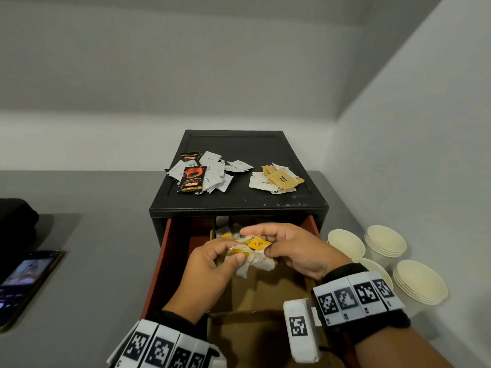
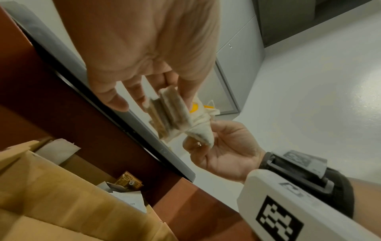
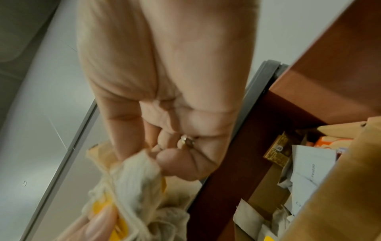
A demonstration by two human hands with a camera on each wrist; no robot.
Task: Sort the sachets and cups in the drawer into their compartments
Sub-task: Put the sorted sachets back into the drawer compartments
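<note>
While both your hands pinch the tea bags [image 1: 249,254] between them, your left hand [image 1: 210,269] takes the near end and your right hand [image 1: 295,251] the far, tagged end. Directly below both lies the open drawer [image 1: 162,261], its cardboard dividers [image 1: 265,296] nearer you; cups [image 1: 385,243] wait beyond your right hand on the grey counter [image 1: 93,235].

Grey surface [image 1: 106,235] set in a corner between pale walls. At its centre stands a black drawer unit [image 1: 265,208]. Four stacks of cream paper cups [image 1: 385,243] stand just right of the unit, near the wall. A phone [image 1: 24,282] with a lit screen lies at left, beside a black object [image 1: 16,221].
</note>
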